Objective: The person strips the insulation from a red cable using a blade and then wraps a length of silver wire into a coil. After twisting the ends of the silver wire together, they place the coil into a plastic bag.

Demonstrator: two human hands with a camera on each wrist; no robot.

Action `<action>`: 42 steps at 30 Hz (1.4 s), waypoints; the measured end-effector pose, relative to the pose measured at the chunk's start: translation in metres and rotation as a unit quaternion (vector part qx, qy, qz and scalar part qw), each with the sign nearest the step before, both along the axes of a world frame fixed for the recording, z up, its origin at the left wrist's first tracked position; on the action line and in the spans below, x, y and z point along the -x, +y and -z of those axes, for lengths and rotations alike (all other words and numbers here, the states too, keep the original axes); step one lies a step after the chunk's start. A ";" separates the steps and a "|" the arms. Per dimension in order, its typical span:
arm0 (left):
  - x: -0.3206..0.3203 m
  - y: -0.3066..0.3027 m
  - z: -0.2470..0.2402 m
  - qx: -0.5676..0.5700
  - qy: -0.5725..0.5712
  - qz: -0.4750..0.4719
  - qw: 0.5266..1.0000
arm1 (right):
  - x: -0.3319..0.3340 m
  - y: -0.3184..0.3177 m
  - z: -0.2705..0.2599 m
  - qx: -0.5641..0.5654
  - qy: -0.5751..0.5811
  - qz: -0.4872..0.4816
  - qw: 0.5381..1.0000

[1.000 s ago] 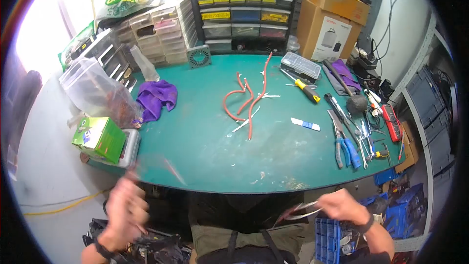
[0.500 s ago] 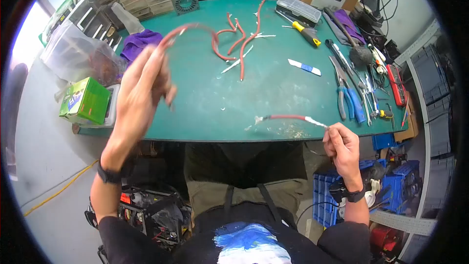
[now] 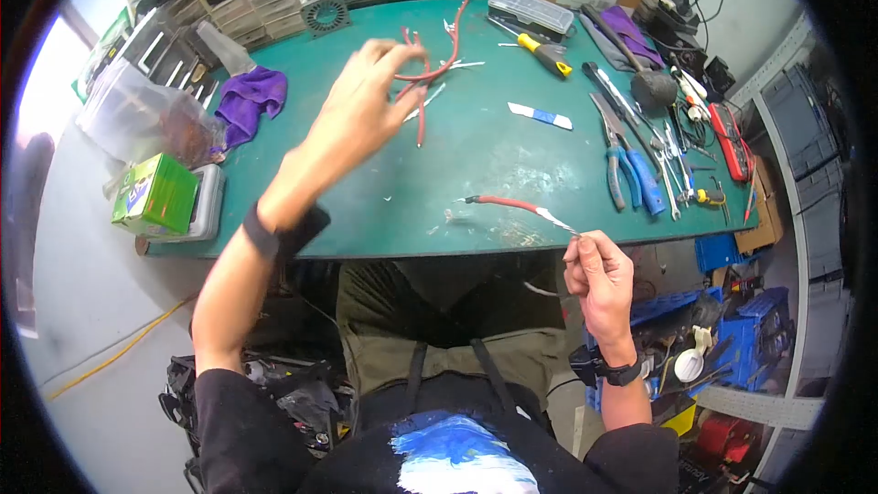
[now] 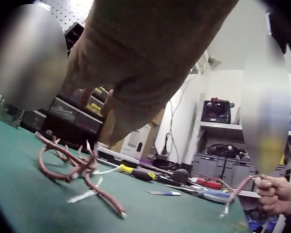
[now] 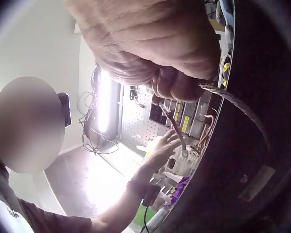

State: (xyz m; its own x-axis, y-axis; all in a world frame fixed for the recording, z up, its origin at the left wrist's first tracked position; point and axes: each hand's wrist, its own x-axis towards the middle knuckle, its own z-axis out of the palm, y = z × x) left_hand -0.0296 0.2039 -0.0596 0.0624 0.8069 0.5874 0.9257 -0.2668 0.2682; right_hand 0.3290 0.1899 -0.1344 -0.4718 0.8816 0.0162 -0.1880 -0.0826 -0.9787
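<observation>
My left hand reaches over the far middle of the table, thumb and fingers spread around a pile of red cables. The hand partly covers the pile in the head view. In the left wrist view the curved red cables lie on the table below that hand, with pale stripped ends. Near the front edge, my right hand pinches the frayed, silvery end of a short red cable. Its other end points left over the table. A bare braided strand curves away from the right fingertips in the right wrist view.
A blue-and-white blade-like strip lies mid-table. To the right are a yellow-black screwdriver, blue-handled pliers, a mallet and a red meter. A purple cloth and green box stand left.
The left hand has swung right from beside the purple cloth, carrying a red cable to the pile, and its fingers have opened there. The right hand came up above the table edge, still pinching its cable.
</observation>
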 end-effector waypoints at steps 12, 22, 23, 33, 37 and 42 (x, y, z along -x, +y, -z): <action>-0.110 -0.142 0.036 0.254 -0.581 0.006 0.773 | 0.031 -0.042 0.005 -0.032 0.007 -0.055 0.998; -0.128 -0.140 0.069 0.178 -0.706 0.082 0.680 | 0.054 -0.056 0.001 -0.033 -0.035 -0.115 0.992; -0.128 -0.141 0.072 0.185 -0.695 0.081 0.690 | 0.051 -0.052 0.002 -0.032 -0.082 -0.139 0.986; -0.119 -0.146 0.082 0.123 -0.762 0.058 0.633 | 0.058 -0.060 0.001 0.100 -0.059 -0.127 0.985; -0.118 -0.147 0.083 0.121 -0.746 0.035 0.654 | 0.060 -0.063 0.000 0.131 -0.061 -0.139 0.980; -0.113 -0.150 0.084 0.115 -0.760 0.031 0.639 | 0.063 -0.068 0.008 0.054 -0.070 -0.147 0.985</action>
State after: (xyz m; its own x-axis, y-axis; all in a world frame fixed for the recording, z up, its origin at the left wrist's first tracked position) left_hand 0.0837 0.0537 -0.1436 -0.4031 0.9064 -0.1261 -0.4620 -0.0827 0.8830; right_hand 0.2659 0.1223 -0.1429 -0.6978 0.6998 -0.1526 -0.0053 -0.2181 -0.9759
